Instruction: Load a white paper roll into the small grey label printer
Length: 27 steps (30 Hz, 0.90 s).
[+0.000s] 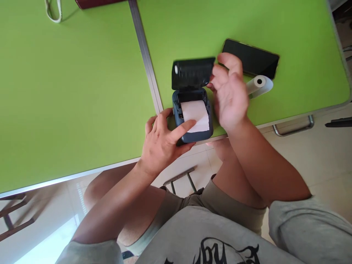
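A small dark blue receipt printer (198,137) lies near the table's front edge with its black lid (192,73) raised on the far side. White paper (195,110) comes out of its compartment over the near rim. My left hand (165,137) grips the printer from the left, one finger pressing on the paper and the thumb at the near edge. Beside the lid's right end is my right hand (229,91), palm turned up and fingers partly curled; the fingertips are at the lid's edge, and whether they touch it I cannot tell.
Right of my right hand stands a white paper roll (259,83), partly unwound. Behind it a black phone (251,58) lies flat on the green table (82,91). A metal strip (145,55) crosses the tabletop. At the far left are a white cord (54,18) and a dark red object (96,3).
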Motion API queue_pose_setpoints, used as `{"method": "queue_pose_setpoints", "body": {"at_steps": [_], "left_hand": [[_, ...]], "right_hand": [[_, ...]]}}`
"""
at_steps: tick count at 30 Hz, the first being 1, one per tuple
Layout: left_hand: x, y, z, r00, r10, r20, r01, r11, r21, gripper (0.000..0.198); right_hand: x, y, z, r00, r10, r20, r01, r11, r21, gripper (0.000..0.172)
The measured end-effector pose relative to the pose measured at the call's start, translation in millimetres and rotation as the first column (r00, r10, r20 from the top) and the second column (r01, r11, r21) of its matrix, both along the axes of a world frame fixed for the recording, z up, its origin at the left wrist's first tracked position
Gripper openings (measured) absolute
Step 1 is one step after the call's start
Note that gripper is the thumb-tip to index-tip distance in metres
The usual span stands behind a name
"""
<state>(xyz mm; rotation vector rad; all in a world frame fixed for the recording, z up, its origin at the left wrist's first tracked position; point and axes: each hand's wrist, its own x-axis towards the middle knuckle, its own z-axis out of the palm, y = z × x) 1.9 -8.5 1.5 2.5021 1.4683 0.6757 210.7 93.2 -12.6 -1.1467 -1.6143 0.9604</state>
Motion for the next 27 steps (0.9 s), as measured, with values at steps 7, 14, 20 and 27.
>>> {"method": "queue_pose_setpoints", "body": {"at_steps": [7,14,20,27], "left_hand": [[1,0,0.4,1.0,-0.003,0.005,0.003,1.0,-0.011,0.057],[3,-2,-3.0,0.999,0.041,-0.014,-0.04,0.999,0.034,0.075],[6,-1,-1.0,0.998,0.047,-0.029,-0.046,0.998,0.048,0.077],[7,-1,7.1,0.997,0.031,-0.066,-0.025,0.996,0.09,0.065]], "right_hand": [[9,-7,6.2,0.966,-0.101,-0.238,0.102,0.995,-0.006,0.056],[14,-14,21.8,0.977,0.206,0.061,-0.204,0.978,-0.042,0.047],[20,-5,33.1,0.928,0.349,0.128,-0.329,0.931,-0.159,0.047],[20,-8,38.2,0.93,0.341,0.136,-0.328,0.939,-0.107,0.039]]}}
